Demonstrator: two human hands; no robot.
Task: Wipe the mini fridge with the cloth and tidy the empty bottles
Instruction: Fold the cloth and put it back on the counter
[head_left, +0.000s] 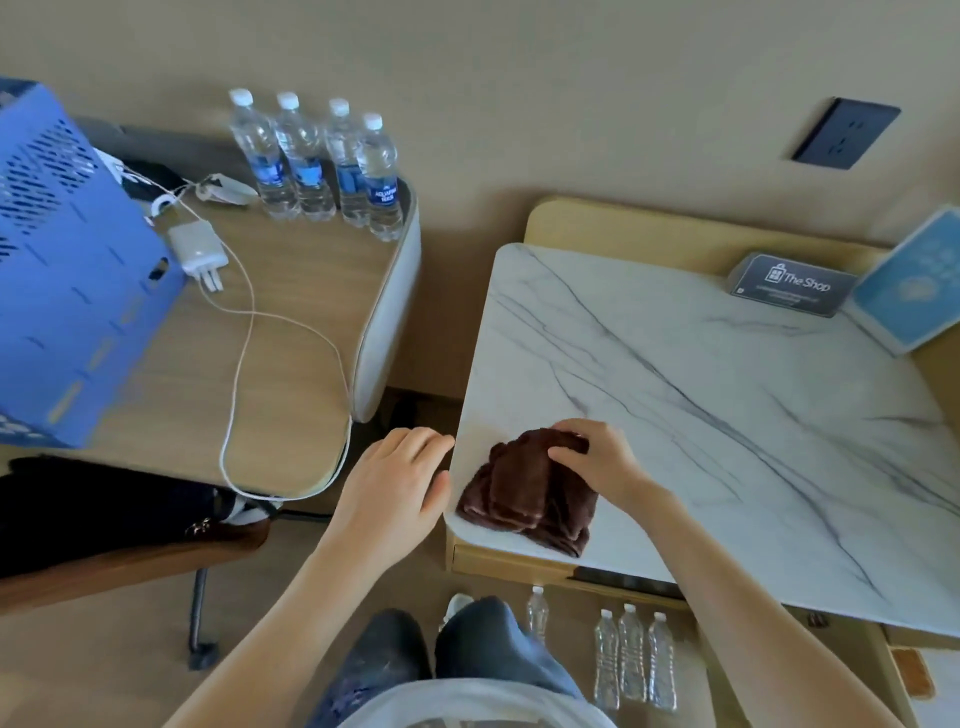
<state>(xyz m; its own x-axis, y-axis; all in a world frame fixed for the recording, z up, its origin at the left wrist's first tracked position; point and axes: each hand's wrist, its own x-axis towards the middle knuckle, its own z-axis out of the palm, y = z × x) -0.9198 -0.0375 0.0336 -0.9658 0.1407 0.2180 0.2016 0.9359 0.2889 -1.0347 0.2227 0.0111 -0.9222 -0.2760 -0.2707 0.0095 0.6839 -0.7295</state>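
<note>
Looks like wiping's barely begun: the brown cloth (527, 491) is bunched at the marble top's (701, 395) near-left corner, pinched by the right hand (592, 462), the left hand (395, 483) is laid open against the edge, and four empty bottles (631, 660) are left on the floor below.

Brown cloth (527, 491) — crumpled, empty bottles (631, 657) upright

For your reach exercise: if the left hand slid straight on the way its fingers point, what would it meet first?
Probably the marble top's left edge: the left hand points up and right, its fingertips already at that edge, though depth is unclear.
</note>
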